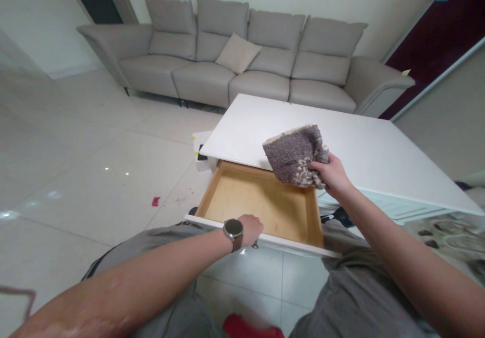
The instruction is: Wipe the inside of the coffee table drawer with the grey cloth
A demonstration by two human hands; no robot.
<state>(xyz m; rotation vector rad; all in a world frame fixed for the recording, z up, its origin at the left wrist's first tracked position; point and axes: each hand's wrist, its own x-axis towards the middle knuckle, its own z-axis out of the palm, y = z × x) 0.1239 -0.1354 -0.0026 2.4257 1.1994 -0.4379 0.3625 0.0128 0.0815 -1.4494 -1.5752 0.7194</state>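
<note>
My right hand (pixel 335 175) grips a folded brown knit cloth (pixel 290 156) with a pale edge and whitish tufts near my thumb. The cloth is raised over the back right corner of a pulled-out drawer (pixel 242 189), partly in front of the white tabletop. Bare light wood shows inside the drawer. My left hand (pixel 252 228), with a watch (pixel 233 228) on its wrist, is closed over the drawer's white front edge. Its fingertips are mostly hidden. Just below that hand a small metal knob (pixel 255 244) sticks out from the drawer front.
The drawer belongs to a white coffee table (pixel 364 151). Behind it stands a long grey sofa (pixel 204 78) with a beige cushion (pixel 238 53). A white box (pixel 202 163) sits beside the table's left end. A red scrap (pixel 155 201) lies on the tiled floor (pixel 94 196).
</note>
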